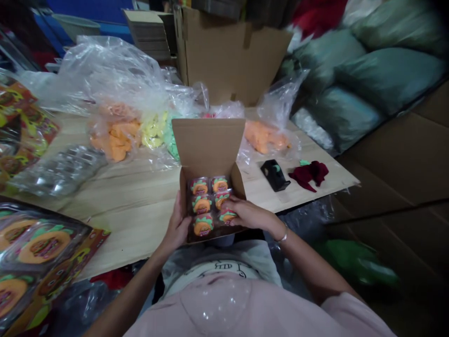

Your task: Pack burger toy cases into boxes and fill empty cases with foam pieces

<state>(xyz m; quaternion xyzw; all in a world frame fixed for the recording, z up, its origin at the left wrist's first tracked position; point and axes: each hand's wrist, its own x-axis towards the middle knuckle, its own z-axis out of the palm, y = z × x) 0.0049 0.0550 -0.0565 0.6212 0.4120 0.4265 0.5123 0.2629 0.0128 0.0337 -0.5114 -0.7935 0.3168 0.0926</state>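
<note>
A small brown cardboard box [207, 146] with its lid flipped up sits at the near edge of the wooden table [133, 206]. Inside lies a clear blister tray of burger-shaped candies [206, 202], orange with green trim, in two columns. My left hand [178, 225] grips the box's left wall, fingers curled round it. My right hand [245, 213] rests on the right side of the tray, its fingers bent and pressing on the candies near the box's right wall.
Clear plastic bags of orange, yellow and green pieces [129, 131] lie behind the box, another orange bag [266, 136] to the right. A black tape dispenser [275, 174] and dark red cloth [310, 174] lie right. Printed burger packs [38, 252] crowd the left. A large carton [231, 56] stands behind.
</note>
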